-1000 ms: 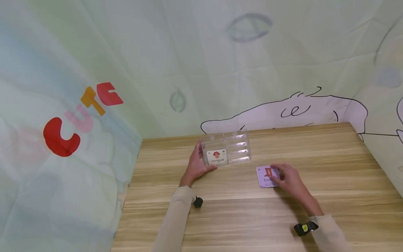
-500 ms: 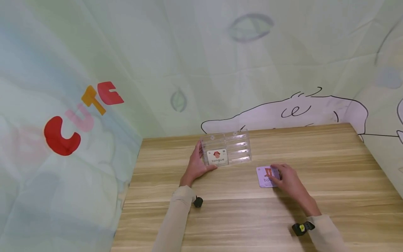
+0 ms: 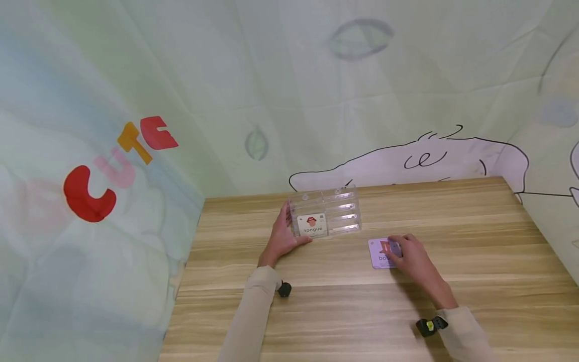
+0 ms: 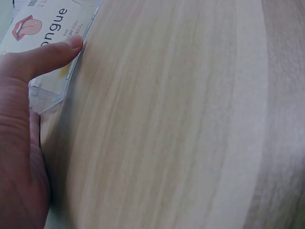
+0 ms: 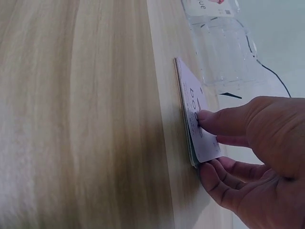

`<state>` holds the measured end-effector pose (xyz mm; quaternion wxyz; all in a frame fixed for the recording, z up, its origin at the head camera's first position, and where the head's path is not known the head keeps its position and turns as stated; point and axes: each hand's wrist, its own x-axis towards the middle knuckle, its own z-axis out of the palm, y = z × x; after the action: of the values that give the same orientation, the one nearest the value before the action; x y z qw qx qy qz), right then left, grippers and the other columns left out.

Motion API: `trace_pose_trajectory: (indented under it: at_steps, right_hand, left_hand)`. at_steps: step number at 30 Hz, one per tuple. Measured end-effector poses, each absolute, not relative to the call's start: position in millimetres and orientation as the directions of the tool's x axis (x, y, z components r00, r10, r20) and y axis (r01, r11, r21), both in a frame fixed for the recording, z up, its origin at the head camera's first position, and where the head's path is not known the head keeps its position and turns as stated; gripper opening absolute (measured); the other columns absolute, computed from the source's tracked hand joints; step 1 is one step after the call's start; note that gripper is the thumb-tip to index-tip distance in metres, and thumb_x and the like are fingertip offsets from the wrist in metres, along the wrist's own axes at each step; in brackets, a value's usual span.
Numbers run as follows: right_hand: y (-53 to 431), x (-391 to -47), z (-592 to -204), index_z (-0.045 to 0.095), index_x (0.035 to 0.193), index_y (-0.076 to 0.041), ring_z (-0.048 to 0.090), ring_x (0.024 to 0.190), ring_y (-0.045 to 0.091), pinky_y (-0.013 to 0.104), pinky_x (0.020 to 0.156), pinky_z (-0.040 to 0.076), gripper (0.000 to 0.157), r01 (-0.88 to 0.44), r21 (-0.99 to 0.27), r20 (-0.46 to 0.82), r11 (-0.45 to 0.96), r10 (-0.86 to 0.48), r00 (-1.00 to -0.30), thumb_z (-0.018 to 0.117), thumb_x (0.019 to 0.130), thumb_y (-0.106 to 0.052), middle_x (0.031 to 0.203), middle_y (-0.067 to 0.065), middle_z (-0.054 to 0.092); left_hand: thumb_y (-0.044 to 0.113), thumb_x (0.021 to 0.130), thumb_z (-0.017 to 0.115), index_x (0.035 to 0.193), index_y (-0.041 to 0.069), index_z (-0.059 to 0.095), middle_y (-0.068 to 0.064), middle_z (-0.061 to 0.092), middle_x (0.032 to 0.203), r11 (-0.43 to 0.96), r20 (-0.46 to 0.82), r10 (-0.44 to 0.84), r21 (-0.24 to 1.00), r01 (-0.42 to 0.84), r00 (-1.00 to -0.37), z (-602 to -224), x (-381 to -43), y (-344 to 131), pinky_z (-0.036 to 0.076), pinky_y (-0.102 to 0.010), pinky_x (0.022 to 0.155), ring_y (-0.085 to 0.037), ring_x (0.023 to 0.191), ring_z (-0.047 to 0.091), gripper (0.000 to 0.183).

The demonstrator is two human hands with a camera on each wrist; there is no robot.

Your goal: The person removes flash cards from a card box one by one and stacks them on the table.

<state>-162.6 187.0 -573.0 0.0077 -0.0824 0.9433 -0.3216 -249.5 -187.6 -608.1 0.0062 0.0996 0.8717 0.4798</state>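
A clear plastic card holder point(image 3: 342, 213) with two columns of stepped slots stands near the table's back edge. In its lower left part sits a white card reading "tongue" point(image 3: 312, 225). My left hand point(image 3: 282, 236) grips the holder's left end, its thumb lying along the front edge. To the right, a thin stack of flashcards point(image 5: 190, 112) lies on the table, topped by a lilac card with red boots point(image 3: 378, 255). My right hand point(image 3: 415, 257) pinches the stack at its right side, thumb on the top face and fingers at the edge.
The wood-grain table point(image 3: 334, 311) runs back to a printed fabric backdrop point(image 3: 253, 75), with another fabric wall point(image 3: 90, 281) along its left side. A black wrist camera point(image 3: 284, 289) sits at the left cuff, and another point(image 3: 427, 327) at the right.
My right wrist and sleeve have shifted slightly to the left, while the fingers keep their place on the cards. The left hand and holder stay put.
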Motion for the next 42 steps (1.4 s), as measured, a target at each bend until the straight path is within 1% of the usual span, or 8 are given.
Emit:
trace_pose_trajectory:
  at_steps: [4,6,11,13,26,33,42]
  right_hand:
    - [185.7,-161.9,-570.6,0.066,0.125,0.011,0.057,0.089,0.035,0.045,0.069,0.051,0.043,-0.135,-0.607,0.025,0.783,-0.152,-0.988,0.08,0.088,-0.007,0.107,0.028,0.06]
    - [185.2,-161.9,-570.4,0.066,0.126,0.01,0.057,0.089,0.034,0.044,0.069,0.051,0.043,-0.129,-0.604,0.018,0.786,-0.149,-0.989,0.08,0.088,-0.008,0.107,0.027,0.059]
    - [185.2,-162.7,-571.7,0.066,0.126,0.009,0.055,0.088,0.033,0.04,0.067,0.048,0.043,-0.125,-0.593,0.012,0.795,-0.146,-0.989,0.08,0.09,-0.01,0.108,0.027,0.059]
    - [185.3,-162.9,-572.5,0.067,0.126,0.009,0.056,0.087,0.033,0.04,0.067,0.049,0.042,-0.128,-0.591,0.017,0.796,-0.147,-0.989,0.079,0.091,-0.011,0.107,0.027,0.059]
    - [187.1,-162.6,-576.2,0.067,0.124,0.01,0.055,0.084,0.03,0.038,0.066,0.05,0.041,-0.12,-0.601,0.016,0.79,-0.138,-0.99,0.078,0.092,-0.013,0.105,0.025,0.056]
    - [187.1,-162.6,-575.4,0.067,0.124,0.011,0.055,0.083,0.029,0.037,0.066,0.051,0.041,-0.108,-0.602,-0.004,0.791,-0.139,-0.99,0.078,0.092,-0.012,0.106,0.024,0.056]
    - [187.1,-163.3,-574.7,0.067,0.125,0.01,0.054,0.082,0.028,0.035,0.065,0.049,0.042,-0.111,-0.596,-0.012,0.795,-0.147,-0.989,0.078,0.093,-0.015,0.105,0.023,0.056]
  left_hand:
    - [0.024,0.065,0.102,0.166,0.012,0.01,-0.019,0.035,0.162,0.523,0.082,0.178,0.836,0.165,-0.981,-607.3,-249.5,-187.3,0.034,-0.033,0.121,-0.028,0.148,0.038,0.137]
    - [0.024,0.065,0.102,0.166,0.012,0.01,-0.019,0.035,0.162,0.524,0.078,0.176,0.836,0.16,-0.981,-607.0,-249.5,-187.1,0.034,-0.032,0.121,-0.027,0.148,0.038,0.137]
    - [0.025,0.064,0.102,0.166,0.011,0.01,-0.02,0.036,0.162,0.524,0.082,0.178,0.836,0.165,-0.981,-606.9,-249.6,-187.0,0.034,-0.034,0.121,-0.029,0.148,0.039,0.138]
    - [0.025,0.064,0.102,0.166,0.01,0.01,-0.021,0.036,0.162,0.522,0.084,0.181,0.836,0.168,-0.98,-607.2,-249.6,-187.1,0.034,-0.035,0.121,-0.03,0.148,0.039,0.138]
    - [0.026,0.066,0.101,0.166,0.011,0.008,-0.018,0.034,0.163,0.531,0.067,0.18,0.833,0.155,-0.981,-608.0,-250.1,-187.2,0.033,-0.031,0.121,-0.027,0.149,0.037,0.138]
    - [0.024,0.064,0.102,0.166,0.01,0.009,-0.02,0.035,0.162,0.515,0.077,0.182,0.841,0.162,-0.98,-607.6,-250.0,-186.9,0.034,-0.035,0.121,-0.03,0.148,0.038,0.139]
    - [0.023,0.064,0.102,0.166,0.01,0.009,-0.019,0.035,0.162,0.508,0.079,0.183,0.845,0.163,-0.98,-607.1,-249.9,-186.7,0.033,-0.034,0.121,-0.029,0.148,0.038,0.139]
